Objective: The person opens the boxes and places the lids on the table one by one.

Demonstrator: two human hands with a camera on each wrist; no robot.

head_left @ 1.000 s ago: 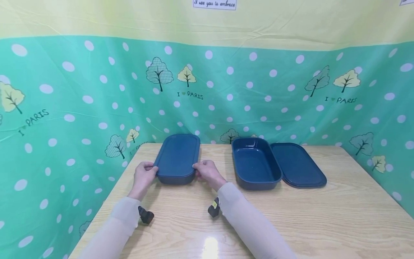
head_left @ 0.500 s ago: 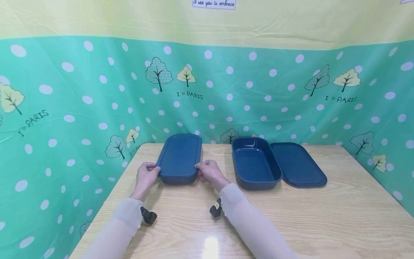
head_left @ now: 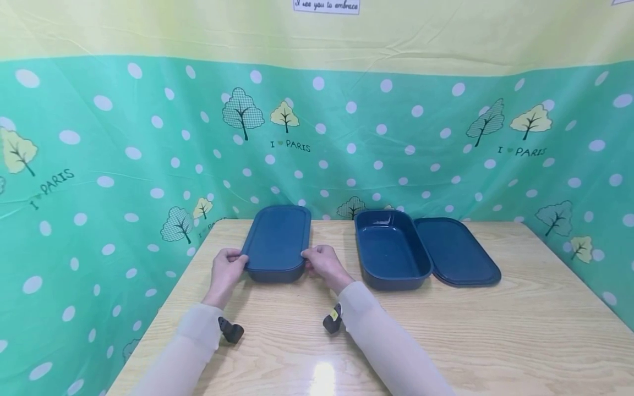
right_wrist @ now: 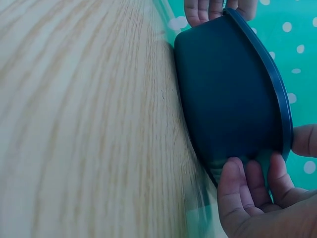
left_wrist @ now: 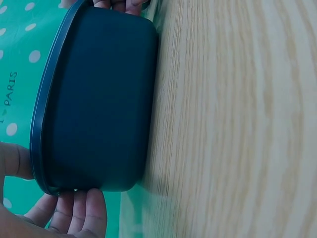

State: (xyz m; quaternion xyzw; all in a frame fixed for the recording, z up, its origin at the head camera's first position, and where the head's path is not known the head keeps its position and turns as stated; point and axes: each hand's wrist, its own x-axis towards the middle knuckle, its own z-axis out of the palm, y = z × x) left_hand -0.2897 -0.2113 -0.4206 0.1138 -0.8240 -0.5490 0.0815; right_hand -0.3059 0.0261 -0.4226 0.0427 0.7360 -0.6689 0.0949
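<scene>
A dark blue lidded food container [head_left: 278,242] stands on the left part of the table, its lid lying flat over the top. My left hand [head_left: 227,273] grips its near left corner, with the thumb on the lid rim and the fingers [left_wrist: 94,210] against the side wall under it. On the opposite side my right hand [head_left: 325,265] holds the near right corner in the same way, thumb [right_wrist: 304,140] at the lid edge and fingers below. The container's near wall [right_wrist: 228,94] shows in both wrist views.
An uncovered dark blue container [head_left: 391,247] stands right of the lidded one. Beside it a matching lid [head_left: 458,252] lies on the wooden table [head_left: 446,335], close against its right side. A green dotted cloth [head_left: 346,148] hangs behind the table's back edge.
The lidded container has shifted slightly to the right, with both hands moving along with it. The uncovered container and the loose lid have stayed in place.
</scene>
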